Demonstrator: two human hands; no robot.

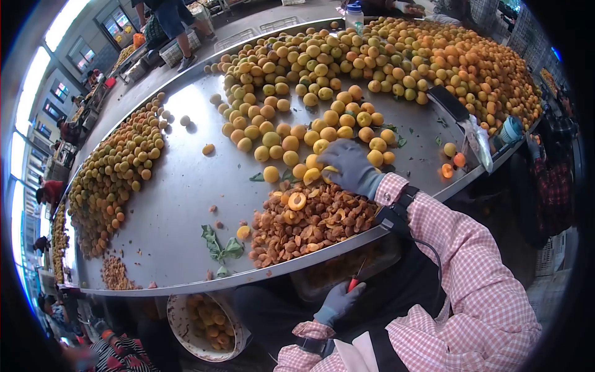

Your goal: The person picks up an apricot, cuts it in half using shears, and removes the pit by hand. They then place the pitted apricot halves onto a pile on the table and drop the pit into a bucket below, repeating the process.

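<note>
A heap of pits (310, 226) lies near the counter (180, 192) edge. Leaves (220, 245) rest beside it (green ones). A bucket (204, 319) stands below.

Steel table (180, 192): apricots (347, 68), pits (304, 226) (probably), leaves (220, 245).

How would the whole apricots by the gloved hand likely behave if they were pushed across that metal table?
The apricots look round, so they would probably roll on the smooth metal table. Heaped together, one nudged by the right hand may shift its neighbours.
</note>
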